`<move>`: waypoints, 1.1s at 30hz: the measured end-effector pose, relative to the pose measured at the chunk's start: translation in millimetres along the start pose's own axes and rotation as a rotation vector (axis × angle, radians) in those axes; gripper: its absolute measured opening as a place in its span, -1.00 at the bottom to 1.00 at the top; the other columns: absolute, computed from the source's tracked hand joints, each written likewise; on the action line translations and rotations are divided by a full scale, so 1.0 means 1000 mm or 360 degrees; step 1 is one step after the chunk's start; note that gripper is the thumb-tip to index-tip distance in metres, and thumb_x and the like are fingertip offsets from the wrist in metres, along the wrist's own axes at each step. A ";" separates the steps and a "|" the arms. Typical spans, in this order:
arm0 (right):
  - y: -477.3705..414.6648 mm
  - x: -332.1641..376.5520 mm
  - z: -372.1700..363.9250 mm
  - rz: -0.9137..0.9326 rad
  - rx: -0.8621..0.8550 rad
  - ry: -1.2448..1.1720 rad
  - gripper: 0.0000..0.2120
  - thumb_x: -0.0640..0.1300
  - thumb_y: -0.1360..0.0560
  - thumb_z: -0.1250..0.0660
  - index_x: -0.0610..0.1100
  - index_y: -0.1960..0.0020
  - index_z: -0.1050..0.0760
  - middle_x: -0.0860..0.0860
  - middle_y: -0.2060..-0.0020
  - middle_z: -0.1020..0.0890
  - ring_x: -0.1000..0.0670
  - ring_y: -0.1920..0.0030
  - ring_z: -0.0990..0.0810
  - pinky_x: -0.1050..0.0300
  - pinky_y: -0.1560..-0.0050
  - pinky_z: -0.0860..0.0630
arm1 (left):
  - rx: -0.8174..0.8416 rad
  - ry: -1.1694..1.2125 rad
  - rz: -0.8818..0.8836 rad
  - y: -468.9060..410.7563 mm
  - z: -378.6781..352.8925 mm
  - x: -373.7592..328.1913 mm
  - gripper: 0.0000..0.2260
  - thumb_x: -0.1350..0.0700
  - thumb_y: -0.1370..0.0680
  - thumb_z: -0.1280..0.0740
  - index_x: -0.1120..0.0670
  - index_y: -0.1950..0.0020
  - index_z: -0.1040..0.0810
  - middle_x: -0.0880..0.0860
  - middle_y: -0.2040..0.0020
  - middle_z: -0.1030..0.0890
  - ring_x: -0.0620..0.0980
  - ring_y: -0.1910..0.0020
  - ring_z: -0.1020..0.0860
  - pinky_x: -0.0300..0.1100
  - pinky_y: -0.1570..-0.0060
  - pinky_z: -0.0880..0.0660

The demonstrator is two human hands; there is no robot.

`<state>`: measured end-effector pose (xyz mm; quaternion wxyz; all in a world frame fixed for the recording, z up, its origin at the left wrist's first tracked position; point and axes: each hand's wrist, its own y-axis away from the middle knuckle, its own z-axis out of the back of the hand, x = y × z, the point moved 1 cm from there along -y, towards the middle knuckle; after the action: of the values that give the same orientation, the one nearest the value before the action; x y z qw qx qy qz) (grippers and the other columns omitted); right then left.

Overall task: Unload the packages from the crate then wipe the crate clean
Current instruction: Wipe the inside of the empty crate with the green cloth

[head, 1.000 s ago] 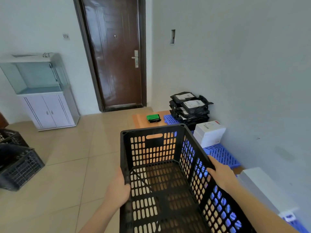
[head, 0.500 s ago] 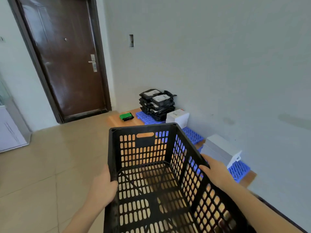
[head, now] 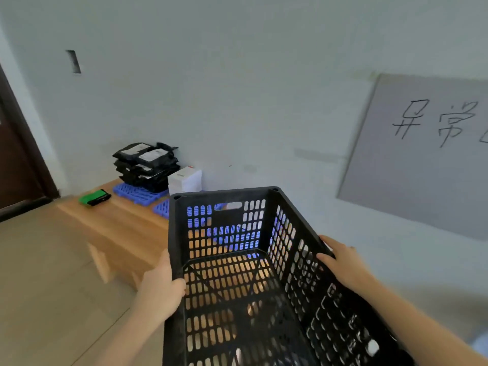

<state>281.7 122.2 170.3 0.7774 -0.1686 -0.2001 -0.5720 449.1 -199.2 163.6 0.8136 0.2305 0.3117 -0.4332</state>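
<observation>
As left hand [head: 161, 286], right hand [head: 344, 265] grip crate [head: 224, 194], wall board [head: 422, 167] entered view.

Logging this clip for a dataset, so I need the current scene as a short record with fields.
crate: black, slotted, held up by both hands; no packages visible inside
left hand: grips the crate's left rim
right hand: grips the crate's right rim
packages: black stack on a blue mat on the bench
white box: right of the stack
green item: on the bench, left of the mat
board: handwritten characters, at right
</observation>
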 end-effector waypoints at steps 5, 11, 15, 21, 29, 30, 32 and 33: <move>0.029 -0.068 0.042 -0.0187 -0.0063 -0.0008 -0.57 -0.08 -0.59 -0.25 -0.04 -0.45 -0.31 -0.05 -0.10 -0.65 -0.03 0.03 -0.61 0.13 -0.02 -0.51 | 0.0120 -0.0002 -0.0152 0.005 -0.055 -0.053 -0.50 0.23 -0.56 -0.29 0.01 -0.46 -0.21 -0.03 0.07 -0.59 -0.13 0.19 -0.58 -0.32 0.34 -0.39; 0.062 -0.155 0.073 -0.0407 -0.0206 0.0041 -0.57 -0.07 -0.59 -0.25 -0.04 -0.44 -0.32 -0.06 -0.07 -0.65 -0.06 0.03 -0.61 0.10 0.04 -0.50 | 0.0310 -0.0090 -0.0263 -0.004 -0.139 -0.101 -0.36 0.23 -0.55 -0.31 0.01 -0.56 -0.10 -0.01 0.02 -0.61 -0.11 0.15 -0.58 -0.26 0.21 -0.46; 0.072 -0.201 0.078 -0.0579 -0.0227 0.0082 -0.55 -0.06 -0.59 -0.23 0.00 -0.46 -0.29 -0.04 -0.07 -0.65 -0.10 -0.04 -0.61 0.04 -0.03 -0.53 | 0.0478 -0.0127 -0.0276 -0.019 -0.189 -0.124 -0.27 0.24 -0.53 -0.33 -0.01 -0.60 -0.02 0.12 -0.20 -0.60 -0.10 0.16 -0.60 -0.21 0.20 -0.50; 0.054 -0.252 0.068 -0.0746 -0.0267 0.0099 -0.55 -0.07 -0.58 -0.23 0.01 -0.46 -0.30 -0.02 -0.13 -0.64 -0.12 -0.11 -0.59 0.06 -0.02 -0.49 | 0.0653 -0.0188 -0.0269 -0.069 -0.252 -0.146 -0.25 0.22 -0.52 -0.33 -0.05 -0.60 0.00 0.11 -0.23 -0.58 -0.07 0.20 -0.63 -0.14 0.19 -0.59; -0.005 -0.294 0.021 -0.0968 -0.0356 -0.0053 -0.58 -0.08 -0.61 -0.21 -0.01 -0.45 -0.28 0.04 0.03 -0.65 0.15 0.36 -0.56 0.31 0.38 -0.39 | 0.0786 -0.0216 -0.0321 -0.163 -0.328 -0.161 -0.27 0.22 -0.59 -0.29 -0.05 -0.60 0.08 0.14 -0.12 -0.58 -0.16 0.55 -0.39 -0.30 0.50 -0.34; -0.014 -0.298 0.015 -0.1013 -0.0362 -0.0072 -0.57 -0.07 -0.61 -0.20 0.01 -0.46 -0.25 0.07 0.12 -0.64 0.19 0.44 -0.54 0.35 0.46 -0.34 | 0.0810 -0.0239 -0.0316 -0.178 -0.338 -0.160 -0.28 0.20 -0.59 -0.28 -0.06 -0.60 0.08 0.11 0.03 -0.58 -0.14 0.57 -0.38 -0.27 0.51 -0.33; -0.030 -0.307 0.000 -0.1111 -0.0377 -0.0112 -0.55 -0.05 -0.61 -0.20 0.03 -0.47 -0.23 0.07 0.20 -0.64 0.15 0.50 -0.54 0.31 0.49 -0.37 | 0.0847 -0.0284 -0.0307 -0.202 -0.354 -0.163 -0.30 0.19 -0.61 -0.27 -0.07 -0.60 0.08 0.08 0.15 -0.55 -0.12 0.56 -0.36 -0.26 0.52 -0.31; -0.037 -0.314 -0.008 -0.1173 -0.0372 -0.0132 -0.55 -0.04 -0.60 -0.20 0.03 -0.47 -0.23 0.05 0.18 -0.65 0.14 0.48 -0.55 0.25 0.44 -0.45 | 0.0862 -0.0283 -0.0297 -0.213 -0.361 -0.164 -0.31 0.18 -0.61 -0.26 -0.08 -0.60 0.08 0.09 0.14 -0.58 -0.11 0.56 -0.37 -0.26 0.53 -0.30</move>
<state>164.1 365.1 6.3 0.4865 -0.1960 -0.2119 -0.8246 87.1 15.1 4.7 0.7033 0.3707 0.1323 -0.5920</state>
